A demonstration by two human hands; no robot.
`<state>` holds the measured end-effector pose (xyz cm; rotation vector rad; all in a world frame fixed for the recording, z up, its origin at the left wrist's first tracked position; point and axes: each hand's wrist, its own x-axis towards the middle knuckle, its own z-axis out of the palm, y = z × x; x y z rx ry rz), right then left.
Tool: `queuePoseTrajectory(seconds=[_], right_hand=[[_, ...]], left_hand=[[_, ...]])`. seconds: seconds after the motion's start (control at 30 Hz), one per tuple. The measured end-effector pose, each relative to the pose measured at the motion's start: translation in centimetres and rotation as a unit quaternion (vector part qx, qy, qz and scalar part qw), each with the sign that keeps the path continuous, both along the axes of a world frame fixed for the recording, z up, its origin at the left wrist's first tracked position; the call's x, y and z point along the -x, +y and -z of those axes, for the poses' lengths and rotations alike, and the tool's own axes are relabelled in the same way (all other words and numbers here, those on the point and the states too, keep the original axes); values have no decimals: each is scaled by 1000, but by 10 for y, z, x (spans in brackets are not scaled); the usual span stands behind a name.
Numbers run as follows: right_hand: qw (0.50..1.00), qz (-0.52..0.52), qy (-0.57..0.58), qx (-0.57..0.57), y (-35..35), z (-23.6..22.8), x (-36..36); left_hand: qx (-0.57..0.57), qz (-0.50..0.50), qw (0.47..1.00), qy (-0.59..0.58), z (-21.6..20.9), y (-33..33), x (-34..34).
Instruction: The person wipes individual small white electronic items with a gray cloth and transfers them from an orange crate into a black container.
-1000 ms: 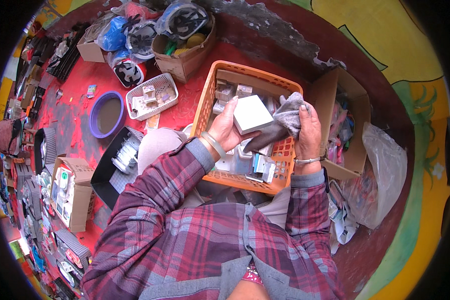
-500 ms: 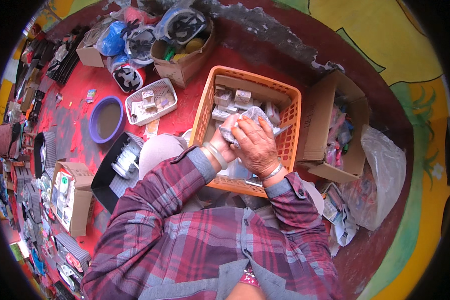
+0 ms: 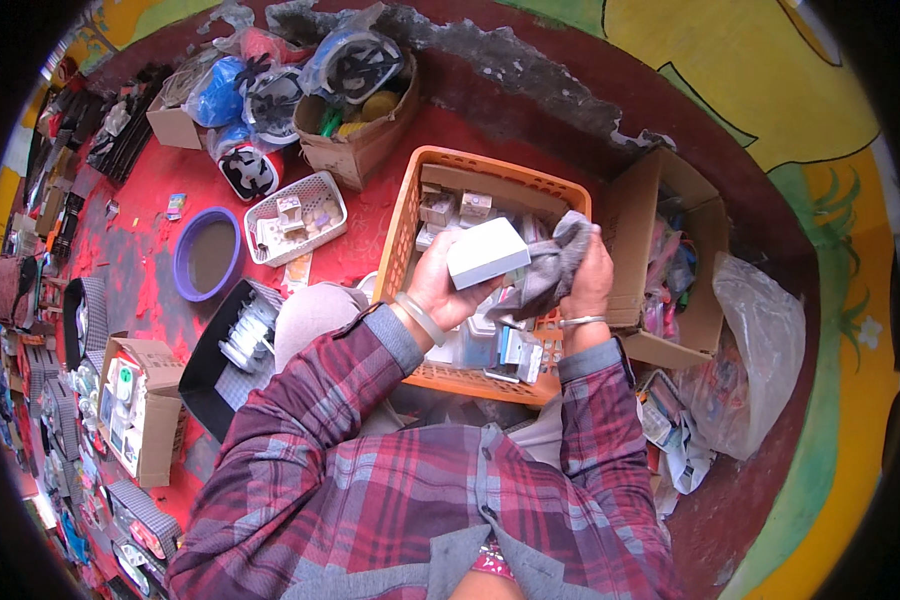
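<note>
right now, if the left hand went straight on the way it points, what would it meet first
Probably the gray cloth in the right hand, just beyond the white box that the left hand holds. Depth is hard to judge from this one view.

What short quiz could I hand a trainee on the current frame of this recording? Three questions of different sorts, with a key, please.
1. Multiple choice: what does the person's left hand hold?
A) a purple basin
B) a white box
C) a clear plastic bag

2. True or false: the right hand holds a grey cloth.

3. Short answer: what colour is the large basket beneath the two hands?

Key:
1. B, a white box.
2. True, the grey cloth is gripped in the right hand.
3. Orange.
</note>
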<state>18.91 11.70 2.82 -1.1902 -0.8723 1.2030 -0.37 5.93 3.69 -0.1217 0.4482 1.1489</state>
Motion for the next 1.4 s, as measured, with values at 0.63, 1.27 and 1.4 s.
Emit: queuePoseTrajectory(seconds=[0.63,1.27,1.4], right_hand=[[969,-116,206,68,-42,-23,25],[833,-226,-449,-230,-45,-41,21],[990,-38,-68,-117,-45,-14,23]], left_hand=[[-269,47,905,325,1,-7,-14],[-362,129,713,587,25,-1,-12],[-294,17,823,486,0,-7,-17]])
